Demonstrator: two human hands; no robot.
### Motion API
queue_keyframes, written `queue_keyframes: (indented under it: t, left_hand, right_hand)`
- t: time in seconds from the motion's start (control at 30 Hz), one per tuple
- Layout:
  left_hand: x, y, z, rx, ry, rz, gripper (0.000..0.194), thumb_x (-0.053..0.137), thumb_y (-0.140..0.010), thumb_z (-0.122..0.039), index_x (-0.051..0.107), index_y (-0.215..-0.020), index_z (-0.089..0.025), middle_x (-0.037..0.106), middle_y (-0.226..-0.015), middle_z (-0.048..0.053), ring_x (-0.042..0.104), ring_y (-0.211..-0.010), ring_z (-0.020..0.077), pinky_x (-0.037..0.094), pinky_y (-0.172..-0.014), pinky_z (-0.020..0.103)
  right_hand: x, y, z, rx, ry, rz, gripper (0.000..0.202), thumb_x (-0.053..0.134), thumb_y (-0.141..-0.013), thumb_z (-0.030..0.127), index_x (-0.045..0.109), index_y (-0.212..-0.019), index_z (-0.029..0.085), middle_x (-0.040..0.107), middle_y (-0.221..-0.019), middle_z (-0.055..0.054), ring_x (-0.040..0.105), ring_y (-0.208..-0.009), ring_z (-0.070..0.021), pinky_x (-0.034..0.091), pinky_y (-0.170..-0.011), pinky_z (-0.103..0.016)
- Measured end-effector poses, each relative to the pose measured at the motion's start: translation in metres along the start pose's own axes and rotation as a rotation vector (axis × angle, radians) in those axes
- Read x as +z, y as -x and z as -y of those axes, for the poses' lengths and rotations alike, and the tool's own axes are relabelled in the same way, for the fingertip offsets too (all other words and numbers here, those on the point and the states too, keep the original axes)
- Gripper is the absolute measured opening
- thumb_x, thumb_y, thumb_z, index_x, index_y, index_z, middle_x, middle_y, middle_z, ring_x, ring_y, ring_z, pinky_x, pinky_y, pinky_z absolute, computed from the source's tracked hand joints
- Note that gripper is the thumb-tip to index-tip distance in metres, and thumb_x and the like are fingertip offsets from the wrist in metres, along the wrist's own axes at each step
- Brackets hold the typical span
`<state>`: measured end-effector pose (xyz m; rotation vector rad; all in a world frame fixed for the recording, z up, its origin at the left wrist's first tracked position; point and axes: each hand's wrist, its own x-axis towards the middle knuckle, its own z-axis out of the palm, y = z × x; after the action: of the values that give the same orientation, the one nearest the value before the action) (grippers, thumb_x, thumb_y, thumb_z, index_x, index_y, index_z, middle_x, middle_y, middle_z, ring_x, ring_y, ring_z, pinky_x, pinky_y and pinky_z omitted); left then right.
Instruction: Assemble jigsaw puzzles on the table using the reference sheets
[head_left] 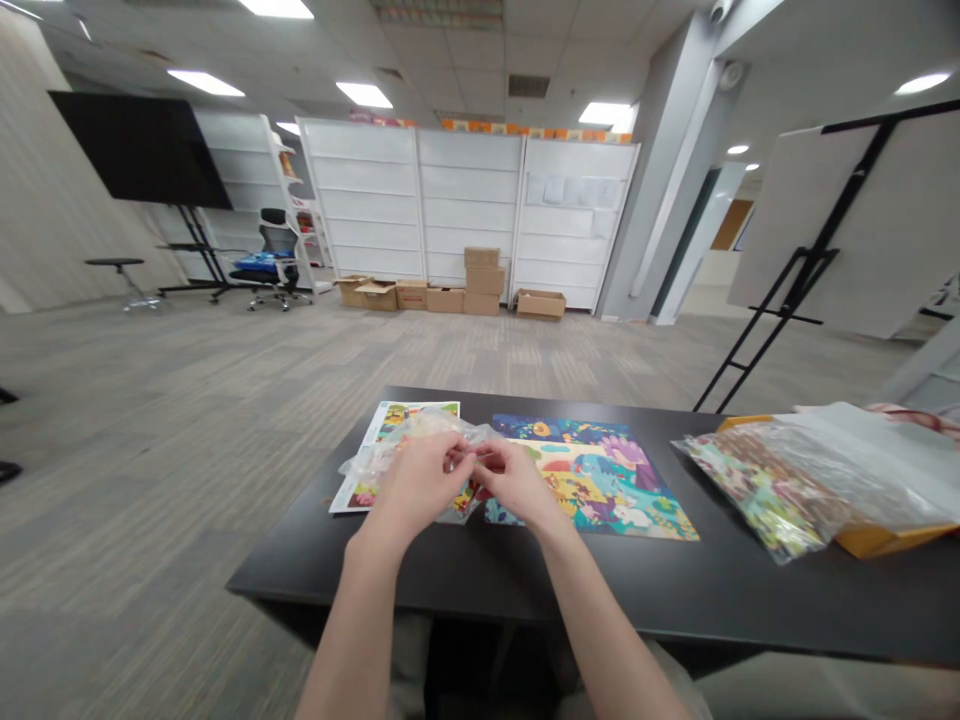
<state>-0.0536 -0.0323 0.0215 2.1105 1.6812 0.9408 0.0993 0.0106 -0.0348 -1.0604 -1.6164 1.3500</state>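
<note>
My left hand point(431, 470) and my right hand point(514, 478) meet over the dark table, fingertips pinched close together. Between them is a clear plastic bag point(375, 460), crumpled and spreading to the left; small colourful pieces seem to show through its lower part. Under the bag lies a white-edged printed sheet point(394, 412) with a bright picture. Just right of my hands, a colourful illustrated puzzle board point(600, 485) with animals and plants lies flat, its left part hidden by my right hand.
On the right of the table point(637, 590) lie plastic-wrapped printed sheets point(780, 480) over a yellow envelope point(892, 538). Beyond the table stand cardboard boxes point(484, 280), an office chair point(277, 255), a black screen point(139, 150) and a board on an easel point(795, 270).
</note>
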Motion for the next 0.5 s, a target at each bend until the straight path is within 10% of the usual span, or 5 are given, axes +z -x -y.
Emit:
queue_keyframes:
  t: [0.27, 0.5]
  left_hand:
    - [-0.004, -0.002, 0.007, -0.038, -0.028, -0.148, 0.017, 0.055, -0.088, -0.030, 0.070, -0.087, -0.022, 0.074, -0.082, 0.002, 0.067, -0.076, 0.0203, 0.049, -0.073, 0.032]
    - [0.007, -0.008, -0.016, 0.118, 0.214, -0.417, 0.038, 0.062, -0.086, -0.027, 0.060, -0.124, -0.019, 0.068, -0.114, 0.008, 0.067, -0.093, 0.0189, 0.054, -0.080, 0.031]
  right_hand:
    - [0.028, 0.002, 0.019, -0.427, 0.294, 0.146, 0.049, 0.051, -0.081, 0.002, 0.066, -0.123, 0.022, 0.072, -0.120, -0.007, 0.064, -0.117, -0.0265, 0.050, -0.103, -0.040]
    - [-0.076, 0.031, 0.026, -0.123, 0.604, -0.116, 0.021, 0.051, -0.093, 0.021, 0.073, -0.093, 0.020, 0.076, -0.085, -0.005, 0.069, -0.075, -0.0189, 0.051, -0.071, -0.029]
